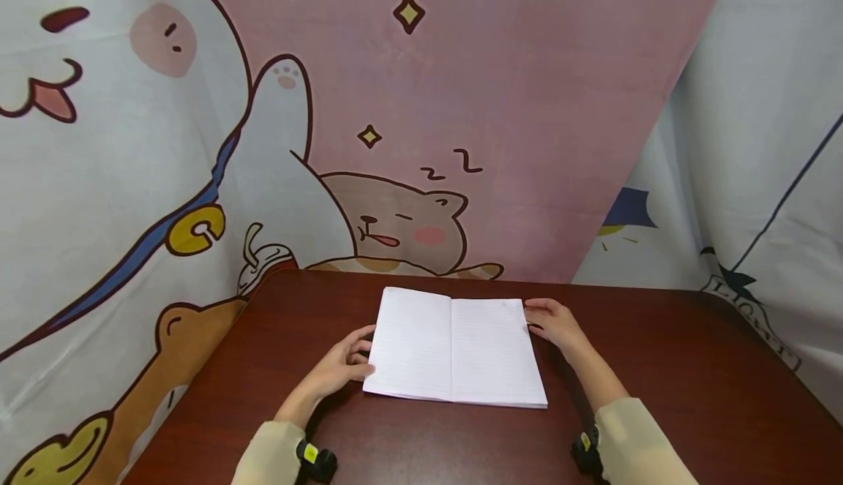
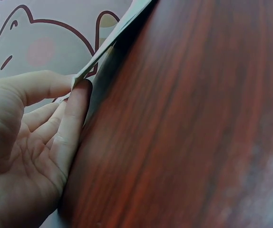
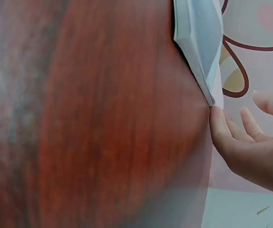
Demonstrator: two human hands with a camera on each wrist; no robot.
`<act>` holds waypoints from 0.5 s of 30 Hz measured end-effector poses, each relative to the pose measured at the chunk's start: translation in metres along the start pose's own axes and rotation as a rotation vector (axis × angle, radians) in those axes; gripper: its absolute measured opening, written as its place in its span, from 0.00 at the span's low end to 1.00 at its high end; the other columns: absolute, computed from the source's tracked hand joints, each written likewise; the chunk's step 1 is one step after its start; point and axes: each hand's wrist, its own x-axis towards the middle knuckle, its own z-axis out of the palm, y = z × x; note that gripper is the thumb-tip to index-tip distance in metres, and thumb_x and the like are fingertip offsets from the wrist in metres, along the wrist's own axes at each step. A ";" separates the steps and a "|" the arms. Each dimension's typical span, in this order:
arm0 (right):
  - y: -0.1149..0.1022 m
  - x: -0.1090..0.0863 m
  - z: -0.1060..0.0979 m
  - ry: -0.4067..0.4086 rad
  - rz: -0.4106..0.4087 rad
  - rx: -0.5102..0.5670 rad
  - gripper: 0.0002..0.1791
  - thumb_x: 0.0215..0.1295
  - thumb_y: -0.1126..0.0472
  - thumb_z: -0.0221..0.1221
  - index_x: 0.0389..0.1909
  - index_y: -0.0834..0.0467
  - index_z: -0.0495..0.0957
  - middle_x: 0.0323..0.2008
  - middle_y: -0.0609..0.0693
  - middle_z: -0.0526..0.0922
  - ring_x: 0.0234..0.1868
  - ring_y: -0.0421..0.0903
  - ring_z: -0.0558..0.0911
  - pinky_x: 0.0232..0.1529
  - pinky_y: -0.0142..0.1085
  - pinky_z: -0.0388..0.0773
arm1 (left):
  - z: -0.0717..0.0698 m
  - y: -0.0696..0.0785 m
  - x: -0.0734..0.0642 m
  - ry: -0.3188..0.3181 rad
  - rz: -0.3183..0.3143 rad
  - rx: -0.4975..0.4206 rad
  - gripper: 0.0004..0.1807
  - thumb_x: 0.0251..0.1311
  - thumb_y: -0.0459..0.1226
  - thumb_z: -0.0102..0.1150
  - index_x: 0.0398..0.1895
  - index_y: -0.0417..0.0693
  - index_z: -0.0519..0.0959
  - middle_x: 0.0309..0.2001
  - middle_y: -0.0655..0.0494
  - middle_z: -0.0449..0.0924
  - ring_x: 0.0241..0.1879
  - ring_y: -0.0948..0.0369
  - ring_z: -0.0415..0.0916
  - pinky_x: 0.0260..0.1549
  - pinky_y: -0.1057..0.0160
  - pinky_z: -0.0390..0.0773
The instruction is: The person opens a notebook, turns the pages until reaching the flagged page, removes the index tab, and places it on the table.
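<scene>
An open notebook (image 1: 454, 350) with lined white pages lies on the brown table, its fold running up the middle. At its left edge my left hand (image 1: 342, 364) pinches the paper. The left wrist view shows the thumb of that hand (image 2: 34, 137) on one side of the edge and fingers on the other. My right hand (image 1: 553, 322) is at the upper part of the right edge. In the right wrist view, one fingertip of this hand (image 3: 255, 142) touches the edge of the notebook (image 3: 193, 42), while other fingers spread apart from it.
The dark reddish-brown wooden table (image 1: 461, 445) extends around the notebook. Behind it hangs a printed cloth (image 1: 527, 119) with cartoon animals, and more cloth hangs at both sides. A black wrist camera (image 1: 318, 461) sits by the left sleeve, another black camera (image 1: 585, 452) by the right.
</scene>
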 end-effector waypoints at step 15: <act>-0.014 -0.005 -0.004 0.019 -0.057 0.044 0.27 0.73 0.62 0.56 0.65 0.72 0.64 0.59 0.69 0.78 0.49 0.41 0.84 0.54 0.39 0.82 | -0.001 -0.002 0.000 -0.011 0.018 -0.012 0.41 0.61 0.27 0.62 0.76 0.38 0.55 0.58 0.29 0.73 0.43 0.59 0.77 0.36 0.66 0.80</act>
